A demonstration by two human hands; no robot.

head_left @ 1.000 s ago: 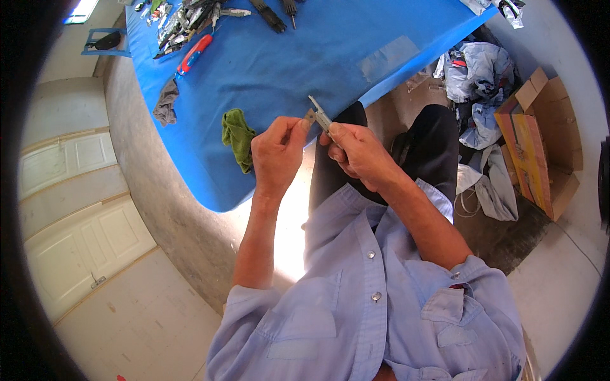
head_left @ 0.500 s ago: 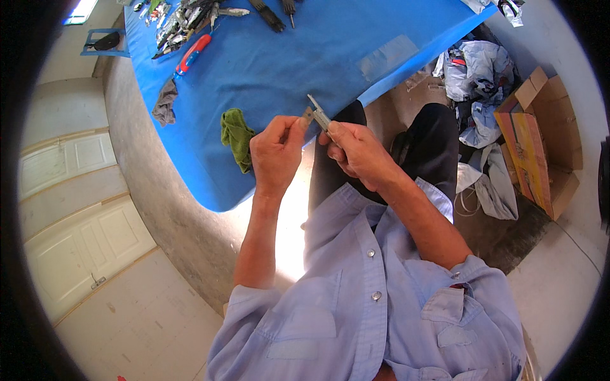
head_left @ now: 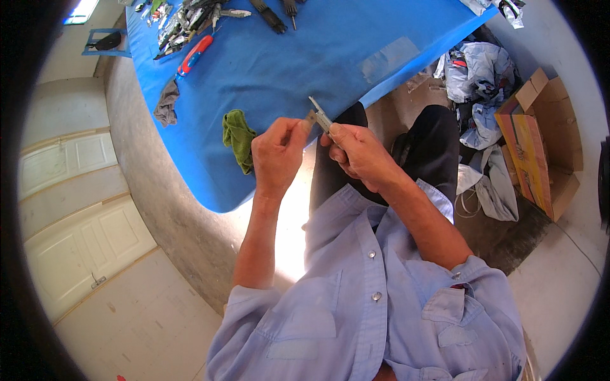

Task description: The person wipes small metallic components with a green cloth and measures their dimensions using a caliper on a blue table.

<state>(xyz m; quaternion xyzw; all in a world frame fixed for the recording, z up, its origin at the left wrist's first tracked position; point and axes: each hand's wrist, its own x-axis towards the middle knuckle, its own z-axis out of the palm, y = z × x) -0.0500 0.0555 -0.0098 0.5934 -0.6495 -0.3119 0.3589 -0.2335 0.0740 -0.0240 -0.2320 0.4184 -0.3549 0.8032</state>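
My right hand [head_left: 361, 152] is closed around a slim silver metal folding tool [head_left: 322, 119], its narrow tip pointing up and away from me over the table's edge. Against its side, a small flat brownish metal piece [head_left: 311, 117] is pinched between the thumb and finger of my left hand [head_left: 278, 155]. Whether that piece is joined to the tool cannot be made out. Just left of my left hand, a crumpled green cloth [head_left: 237, 140] lies on the blue-covered table [head_left: 279, 70].
A heap of metal tools [head_left: 184, 25], a red and blue handled tool [head_left: 195, 54] and a grey rag [head_left: 166, 103] lie at the table's left. Two dark brush-like tools [head_left: 269, 16] are at the far edge. Plastic bags [head_left: 486, 70] and an open cardboard box [head_left: 540, 140] stand right.
Both hands stay almost in place, still gripping the tool and the small piece. The left hand has shifted very slightly.
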